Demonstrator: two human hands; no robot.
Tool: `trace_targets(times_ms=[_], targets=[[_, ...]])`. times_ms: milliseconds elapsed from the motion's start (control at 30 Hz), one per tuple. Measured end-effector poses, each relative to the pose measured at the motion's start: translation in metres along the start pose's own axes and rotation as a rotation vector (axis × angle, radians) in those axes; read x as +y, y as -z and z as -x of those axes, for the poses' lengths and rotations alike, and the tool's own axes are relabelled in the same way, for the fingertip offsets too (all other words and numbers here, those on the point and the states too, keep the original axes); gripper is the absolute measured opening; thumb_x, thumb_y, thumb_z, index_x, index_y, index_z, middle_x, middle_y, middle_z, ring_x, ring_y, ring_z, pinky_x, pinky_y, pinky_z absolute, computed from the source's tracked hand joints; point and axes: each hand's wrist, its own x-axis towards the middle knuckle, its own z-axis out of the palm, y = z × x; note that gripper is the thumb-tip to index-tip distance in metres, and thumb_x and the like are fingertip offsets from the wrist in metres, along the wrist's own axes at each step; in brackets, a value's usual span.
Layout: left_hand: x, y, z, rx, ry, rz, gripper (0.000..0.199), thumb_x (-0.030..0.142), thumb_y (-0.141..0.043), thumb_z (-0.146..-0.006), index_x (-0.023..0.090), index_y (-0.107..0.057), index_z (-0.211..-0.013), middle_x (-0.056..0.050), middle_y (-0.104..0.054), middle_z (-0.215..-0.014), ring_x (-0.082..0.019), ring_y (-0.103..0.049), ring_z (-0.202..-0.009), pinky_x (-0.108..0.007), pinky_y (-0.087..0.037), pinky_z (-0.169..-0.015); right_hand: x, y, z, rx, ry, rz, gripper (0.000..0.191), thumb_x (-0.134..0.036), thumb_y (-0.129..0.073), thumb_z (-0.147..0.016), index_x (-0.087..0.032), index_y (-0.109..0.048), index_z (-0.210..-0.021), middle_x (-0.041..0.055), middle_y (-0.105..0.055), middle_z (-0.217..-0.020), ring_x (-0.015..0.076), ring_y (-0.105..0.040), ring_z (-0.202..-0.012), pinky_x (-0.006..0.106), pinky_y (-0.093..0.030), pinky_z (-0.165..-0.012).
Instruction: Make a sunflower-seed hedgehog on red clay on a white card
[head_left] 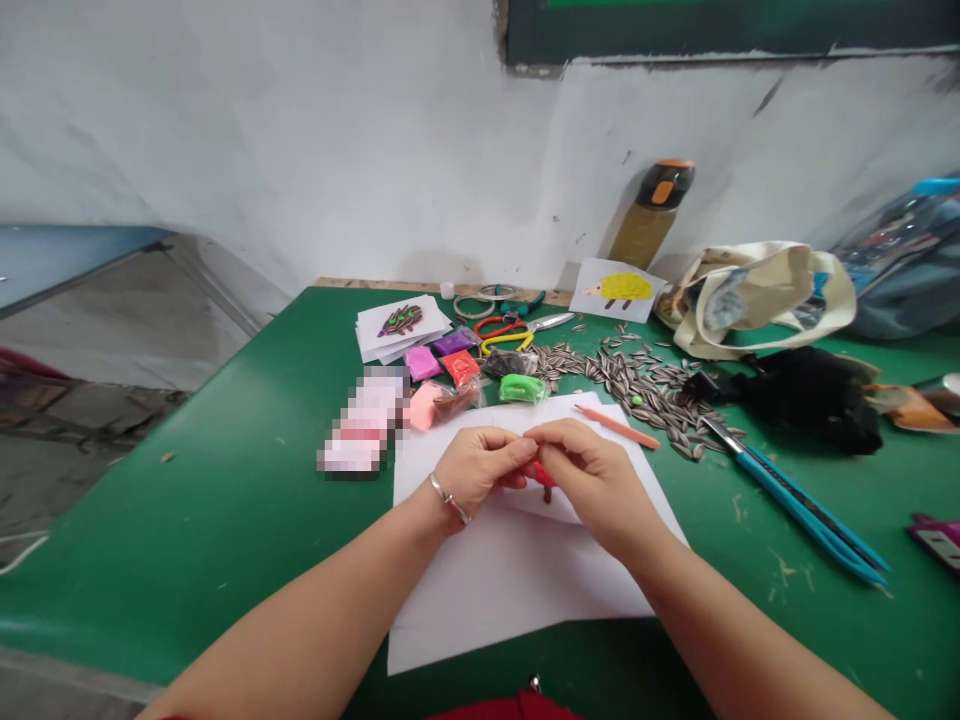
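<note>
The left hand (480, 468) and right hand (592, 480) pinch fingertips together above flat white paper (510, 570), fingers curled nearly closed, whatever they grip too hidden to tell; no lettering is legible; small clear packets hold lime-green clay (523, 388) and red clay (460, 367).

Two bare forearms reach forward from the lower corners, converging as the left hand (484, 465) meets the right hand (589, 475), thumbs and forefingers pinched together at the fingertips (532, 447), remaining fingers curled. A silver bangle (450, 499) circles the left wrist (439, 505).
</note>
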Motion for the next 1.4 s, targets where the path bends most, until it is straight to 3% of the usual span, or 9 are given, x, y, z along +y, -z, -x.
trace_targets(times_ms=[233,600,967,1200,1400], targets=[[-0.004,0.003,-0.001,-0.040,-0.024,-0.034,0.033,0.044,-0.076,-0.070,0.012,-0.075,-0.079,-0.006,-0.070,-0.071,-0.010,-0.056,-0.058,-0.022,-0.044,-0.059,0.002,0.000,0.000,0.012,-0.006,-0.016,0.016,-0.023,-0.052,-0.084,-0.020,-0.067,-0.089,0.0054,-0.063,-0.090,0.0160,-0.060,-0.077,0.031,-0.050,-0.068],[-0.002,0.001,0.000,-0.031,-0.020,0.008,0.033,0.045,-0.077,-0.068,0.012,-0.074,-0.076,-0.005,-0.069,-0.068,-0.009,-0.057,-0.056,-0.021,-0.046,-0.058,0.003,-0.001,0.000,0.030,0.029,0.064,0.017,-0.024,-0.051,-0.086,-0.020,-0.067,-0.090,0.0056,-0.064,-0.091,0.0170,-0.059,-0.081,0.031,-0.050,-0.072],[-0.002,-0.002,0.003,-0.069,-0.008,0.045,0.032,0.044,-0.075,-0.072,0.012,-0.074,-0.077,-0.006,-0.071,-0.071,-0.010,-0.062,-0.059,-0.020,-0.049,-0.060,0.005,-0.004,0.000,0.017,-0.153,-0.046,0.020,-0.035,-0.054,-0.084,-0.021,-0.066,-0.093,0.0038,-0.065,-0.090,0.0153,-0.059,-0.071,0.028,-0.050,-0.059],[-0.002,-0.006,0.003,-0.085,-0.011,0.104,0.037,0.047,-0.075,-0.070,0.010,-0.073,-0.077,-0.005,-0.069,-0.067,-0.010,-0.063,-0.057,-0.020,-0.050,-0.058,0.009,-0.005,-0.002,0.038,-0.097,0.054,0.022,-0.032,-0.053,-0.085,-0.021,-0.066,-0.098,0.0037,-0.068,-0.095,0.0171,-0.061,-0.084,0.032,-0.049,-0.077],[-0.004,-0.009,0.004,-0.094,0.021,0.139,0.046,0.053,-0.072,-0.070,0.008,-0.070,-0.074,-0.007,-0.068,-0.068,-0.014,-0.064,-0.061,-0.026,-0.052,-0.063,0.010,-0.008,-0.002,-0.008,0.021,0.148,0.019,-0.028,-0.052,-0.086,-0.022,-0.065,-0.099,0.0029,-0.068,-0.096,0.0171,-0.061,-0.088,0.031,-0.048,-0.077]])
